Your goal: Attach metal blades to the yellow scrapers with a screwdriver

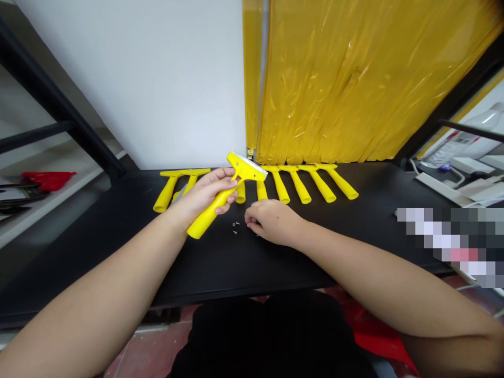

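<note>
My left hand [210,194] grips a yellow scraper [205,214] by its neck, head tilted up and to the right, handle end pointing down toward me. A metal strip runs along the top edge of its head. My right hand [271,220] rests low over the black tabletop with its fingers curled together; whatever is between them, if anything, is hidden. Just left of those fingertips lie a few tiny screws [235,232]. Behind both hands, several more yellow scrapers [301,185] lie in a row, handles toward me.
The black table [205,275] backs onto a white panel [157,79] and a yellow film-wrapped panel [334,79]. Black metal posts [74,115] frame it. A clear plastic bottle [464,134] and white pieces lie beyond the right side. Something red [49,180] sits on the left shelf.
</note>
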`<state>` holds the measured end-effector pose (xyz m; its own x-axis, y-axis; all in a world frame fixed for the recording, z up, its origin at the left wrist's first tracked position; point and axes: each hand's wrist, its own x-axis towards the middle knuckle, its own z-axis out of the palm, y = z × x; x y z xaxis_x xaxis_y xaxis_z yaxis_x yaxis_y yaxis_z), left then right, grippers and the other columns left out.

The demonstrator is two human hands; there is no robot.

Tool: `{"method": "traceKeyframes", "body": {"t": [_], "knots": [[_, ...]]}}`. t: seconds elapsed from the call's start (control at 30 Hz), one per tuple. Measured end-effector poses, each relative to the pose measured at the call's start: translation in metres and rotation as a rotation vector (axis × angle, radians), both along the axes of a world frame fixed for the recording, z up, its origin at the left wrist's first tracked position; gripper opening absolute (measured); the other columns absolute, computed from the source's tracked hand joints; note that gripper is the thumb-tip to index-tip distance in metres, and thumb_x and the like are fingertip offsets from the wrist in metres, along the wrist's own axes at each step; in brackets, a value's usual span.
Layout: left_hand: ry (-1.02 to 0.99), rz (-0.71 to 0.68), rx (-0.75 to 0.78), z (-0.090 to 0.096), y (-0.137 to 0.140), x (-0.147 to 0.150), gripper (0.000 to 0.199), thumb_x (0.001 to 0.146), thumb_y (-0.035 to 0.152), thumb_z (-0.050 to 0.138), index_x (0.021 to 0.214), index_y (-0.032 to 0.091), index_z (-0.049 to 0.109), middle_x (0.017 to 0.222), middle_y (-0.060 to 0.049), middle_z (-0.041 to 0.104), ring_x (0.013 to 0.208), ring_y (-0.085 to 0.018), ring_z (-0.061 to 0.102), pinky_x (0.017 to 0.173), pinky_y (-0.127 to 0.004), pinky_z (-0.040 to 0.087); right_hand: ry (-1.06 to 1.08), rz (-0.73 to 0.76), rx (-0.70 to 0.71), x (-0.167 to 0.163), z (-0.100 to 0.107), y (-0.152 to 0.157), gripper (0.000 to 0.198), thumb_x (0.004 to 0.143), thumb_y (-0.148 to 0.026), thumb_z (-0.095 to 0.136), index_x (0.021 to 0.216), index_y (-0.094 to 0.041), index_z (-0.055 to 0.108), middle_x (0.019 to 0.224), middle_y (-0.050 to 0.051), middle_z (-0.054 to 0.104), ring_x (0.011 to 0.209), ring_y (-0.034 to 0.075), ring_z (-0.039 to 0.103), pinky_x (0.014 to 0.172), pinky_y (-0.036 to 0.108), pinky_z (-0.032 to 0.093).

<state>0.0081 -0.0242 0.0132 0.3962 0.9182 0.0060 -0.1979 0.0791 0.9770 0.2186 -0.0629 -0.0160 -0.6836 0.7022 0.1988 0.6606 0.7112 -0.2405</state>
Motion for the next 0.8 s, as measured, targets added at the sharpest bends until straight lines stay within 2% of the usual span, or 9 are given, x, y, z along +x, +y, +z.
{"method": "traceKeyframes", "body": {"t": [0.07,0.13,0.2,0.23,0.27,0.33,0.4,0.57,0.8], "knots": [[0.067,0.018,0.104,-0.001,-0.001,-0.001,0.035,0.081,0.026,0.079,0.106,0.023,0.055,0.085,0.002,0.060,0.054,-0.010,0.058,0.032,-0.018,0.034,0.039,-0.002,-0.004,0.003,0.002,-0.002,0.010,0.091,-0.014,0.064,0.086,-0.018,0.071,0.089,0.004,0.072,0.080,0.019,0.063,0.072,0.032,0.043],[0.224,0.066,0.356,-0.001,-0.003,-0.004,0.029,0.086,0.027,0.076,0.108,0.023,0.056,0.090,-0.001,0.066,0.060,-0.012,0.064,0.039,-0.021,0.045,0.150,0.007,-0.031,0.011,0.008,-0.001,0.009,0.088,-0.013,0.065,0.083,-0.019,0.069,0.085,0.002,0.070,0.077,0.017,0.061,0.071,0.031,0.043],[0.470,0.081,0.738,0.000,-0.007,-0.007,0.025,0.090,0.026,0.073,0.111,0.021,0.062,0.107,-0.007,0.074,0.084,-0.018,0.075,0.064,-0.030,0.063,0.338,-0.007,-0.091,0.024,0.016,0.004,0.007,0.086,-0.015,0.066,0.082,-0.020,0.069,0.080,0.001,0.068,0.072,0.015,0.059,0.069,0.029,0.044],[0.596,0.065,0.933,0.002,-0.009,-0.008,0.023,0.091,0.024,0.072,0.113,0.020,0.066,0.119,-0.011,0.075,0.102,-0.022,0.076,0.082,-0.035,0.065,0.452,-0.034,-0.118,0.032,0.020,0.008,0.005,0.087,-0.018,0.067,0.083,-0.020,0.069,0.079,0.001,0.067,0.070,0.015,0.057,0.067,0.029,0.044],[0.696,0.040,1.094,0.003,-0.012,-0.009,0.024,0.093,0.022,0.070,0.116,0.019,0.069,0.129,-0.013,0.073,0.116,-0.025,0.073,0.097,-0.040,0.063,0.570,-0.081,-0.131,0.039,0.024,0.012,0.005,0.088,-0.022,0.068,0.084,-0.020,0.068,0.078,0.001,0.067,0.068,0.015,0.056,0.065,0.029,0.044],[0.812,-0.015,1.297,0.004,-0.016,-0.008,0.026,0.096,0.019,0.066,0.122,0.019,0.072,0.140,-0.013,0.070,0.127,-0.026,0.070,0.108,-0.042,0.058,0.784,-0.173,-0.120,0.053,0.030,0.021,0.009,0.088,-0.029,0.072,0.086,-0.020,0.069,0.083,0.003,0.069,0.072,0.016,0.057,0.065,0.030,0.046],[0.856,-0.047,1.391,0.004,-0.020,-0.006,0.028,0.099,0.017,0.062,0.125,0.021,0.072,0.143,-0.012,0.069,0.123,-0.023,0.072,0.103,-0.036,0.060,0.902,-0.211,-0.212,0.062,0.033,0.028,0.016,0.085,-0.035,0.077,0.087,-0.020,0.070,0.083,0.003,0.069,0.071,0.015,0.056,0.063,0.029,0.046],[0.912,-0.085,1.505,-0.002,-0.023,0.002,0.029,0.101,0.018,0.061,0.125,0.025,0.075,0.141,-0.008,0.072,0.107,-0.020,0.078,0.090,-0.031,0.063,0.955,-0.126,-0.618,0.057,0.027,0.028,0.026,0.076,-0.038,0.085,0.084,-0.019,0.071,0.092,0.004,0.072,0.076,0.014,0.064,0.066,0.027,0.055],[1.063,-0.121,1.538,-0.003,-0.026,0.006,0.039,0.098,0.013,0.057,0.132,0.028,0.072,0.143,-0.006,0.071,0.113,-0.021,0.076,0.090,-0.032,0.063,0.972,-0.150,-0.665,0.047,0.024,0.024,0.023,0.071,-0.029,0.085,0.077,-0.019,0.067,0.077,0.001,0.070,0.069,0.013,0.063,0.066,0.027,0.054]]}}
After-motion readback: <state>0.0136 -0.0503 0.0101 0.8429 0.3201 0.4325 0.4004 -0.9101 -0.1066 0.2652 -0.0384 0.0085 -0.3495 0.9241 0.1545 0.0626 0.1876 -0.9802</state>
